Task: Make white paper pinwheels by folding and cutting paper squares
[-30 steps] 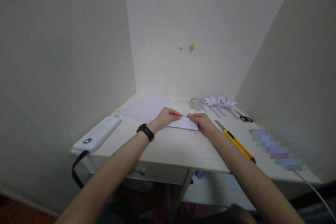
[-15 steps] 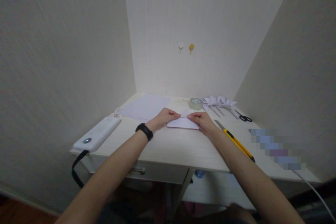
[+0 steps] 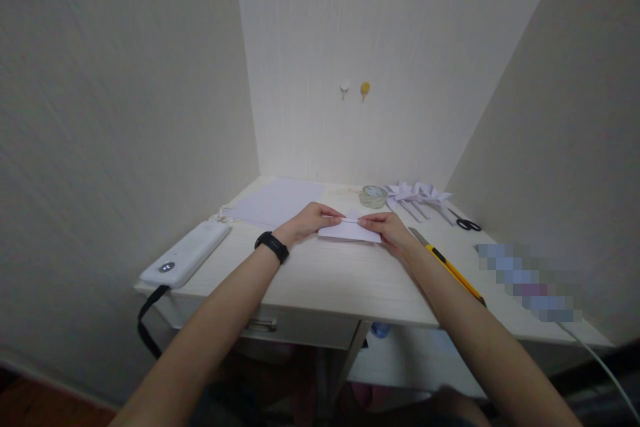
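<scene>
White desk [image 3: 330,280] — paper [image 3: 349,232], long axis sideways — left fingers [image 3: 331,221], right fingers [image 3: 373,221] pinching it.

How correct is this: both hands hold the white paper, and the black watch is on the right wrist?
One detail is wrong: the head view shows the black watch on the left wrist. The left hand and the right hand do hold the white paper.

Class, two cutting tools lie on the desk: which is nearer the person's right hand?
The yellow utility knife, its blade close beside the right hand; the black-handled scissors lie farther to the right.
</scene>
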The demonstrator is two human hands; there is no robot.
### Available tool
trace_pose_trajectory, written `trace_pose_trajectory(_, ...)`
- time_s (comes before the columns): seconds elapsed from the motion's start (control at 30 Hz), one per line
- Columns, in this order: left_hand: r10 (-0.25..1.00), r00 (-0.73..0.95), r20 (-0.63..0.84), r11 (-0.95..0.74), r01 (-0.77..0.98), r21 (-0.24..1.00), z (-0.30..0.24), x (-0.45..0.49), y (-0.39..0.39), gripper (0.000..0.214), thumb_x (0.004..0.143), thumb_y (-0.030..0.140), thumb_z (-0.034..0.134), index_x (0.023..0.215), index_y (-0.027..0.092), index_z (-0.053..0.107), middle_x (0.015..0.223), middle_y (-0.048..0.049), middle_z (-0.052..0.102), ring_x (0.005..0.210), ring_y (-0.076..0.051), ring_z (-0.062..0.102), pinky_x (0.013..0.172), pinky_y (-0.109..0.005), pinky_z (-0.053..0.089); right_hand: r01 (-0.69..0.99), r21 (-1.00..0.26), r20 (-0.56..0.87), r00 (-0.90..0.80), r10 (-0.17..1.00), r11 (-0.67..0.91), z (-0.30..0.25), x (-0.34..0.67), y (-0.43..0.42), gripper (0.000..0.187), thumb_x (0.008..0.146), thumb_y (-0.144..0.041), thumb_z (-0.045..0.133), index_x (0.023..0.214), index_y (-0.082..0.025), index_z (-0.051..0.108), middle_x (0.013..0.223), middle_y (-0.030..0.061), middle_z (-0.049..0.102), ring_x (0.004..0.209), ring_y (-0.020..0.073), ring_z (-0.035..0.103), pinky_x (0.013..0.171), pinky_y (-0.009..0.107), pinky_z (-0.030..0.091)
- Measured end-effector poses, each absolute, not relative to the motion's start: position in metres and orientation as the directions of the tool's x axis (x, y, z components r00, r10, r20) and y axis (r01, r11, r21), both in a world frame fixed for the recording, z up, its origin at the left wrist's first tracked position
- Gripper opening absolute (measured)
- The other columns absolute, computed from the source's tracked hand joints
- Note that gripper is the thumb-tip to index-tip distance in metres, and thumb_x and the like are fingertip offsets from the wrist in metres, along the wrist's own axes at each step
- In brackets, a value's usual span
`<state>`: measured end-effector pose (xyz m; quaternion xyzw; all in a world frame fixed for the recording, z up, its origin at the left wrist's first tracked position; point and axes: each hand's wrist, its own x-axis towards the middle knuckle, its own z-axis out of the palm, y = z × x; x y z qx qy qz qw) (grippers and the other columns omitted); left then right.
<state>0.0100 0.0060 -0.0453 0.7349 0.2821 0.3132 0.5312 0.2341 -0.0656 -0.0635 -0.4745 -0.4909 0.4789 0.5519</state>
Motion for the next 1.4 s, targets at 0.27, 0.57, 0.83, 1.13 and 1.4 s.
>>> trace_pose_trajectory(0.27,0.733,0.666,0.139,-0.249,0.073,0.966,-0.051,0.008,0.012,0.041,0.069,0.037,0.081,0.101,0.012,0.077,0.091,-0.0111,0.075,0.074,-0.017,0.061,0.071,-0.029,0.044,-0.099,-0.992,0.076,0.035,0.996,0.079,-0.065,0.235,-0.066,0.038,0.051,-0.035,0.090,0.082,-0.016,0.080,0.078,0.0066,0.075,0.067,0.0154,0.059,0.064,0.030,0.044)
trace_pose_trajectory(0.57,0.741,0.662,0.111,-0.197,0.056,0.979,-0.050,0.007,0.010,0.038,0.066,0.032,0.084,0.099,0.016,0.077,0.096,-0.0108,0.075,0.078,-0.017,0.062,0.074,-0.030,0.046,-0.069,-0.992,0.098,0.055,0.994,0.102,-0.063,0.237,-0.066,0.038,0.046,-0.033,0.091,0.078,-0.017,0.080,0.073,0.0070,0.073,0.067,0.0157,0.057,0.064,0.031,0.041)
trace_pose_trajectory(0.83,0.734,0.663,0.148,-0.285,0.103,0.953,-0.052,0.008,0.013,0.032,0.066,0.033,0.085,0.092,0.016,0.079,0.094,-0.0113,0.076,0.081,-0.018,0.064,0.080,-0.032,0.047,0.006,-0.994,0.111,0.086,0.990,0.111,-0.066,0.238,-0.065,0.036,0.042,-0.033,0.091,0.072,-0.017,0.079,0.067,0.0060,0.070,0.066,0.0162,0.055,0.061,0.032,0.039)
trace_pose_trajectory(1.13,0.749,0.629,0.209,-0.368,0.133,0.920,-0.048,0.010,0.007,0.036,0.064,0.032,0.086,0.095,0.015,0.078,0.094,-0.0098,0.076,0.082,-0.018,0.065,0.081,-0.031,0.047,0.014,-0.989,0.150,0.136,0.979,0.149,-0.069,0.237,-0.061,0.039,0.049,-0.039,0.090,0.079,-0.017,0.078,0.070,0.0043,0.071,0.064,0.0145,0.054,0.062,0.030,0.038)
trace_pose_trajectory(1.4,0.740,0.660,0.129,-0.227,0.066,0.972,-0.049,0.014,0.002,0.032,0.066,0.035,0.083,0.088,0.012,0.078,0.090,-0.0107,0.075,0.074,-0.015,0.062,0.075,-0.030,0.047,0.036,-0.995,0.099,0.055,0.994,0.097,-0.067,0.235,-0.065,0.041,0.052,-0.045,0.088,0.076,-0.013,0.077,0.070,0.0058,0.070,0.062,0.0143,0.055,0.058,0.029,0.039)
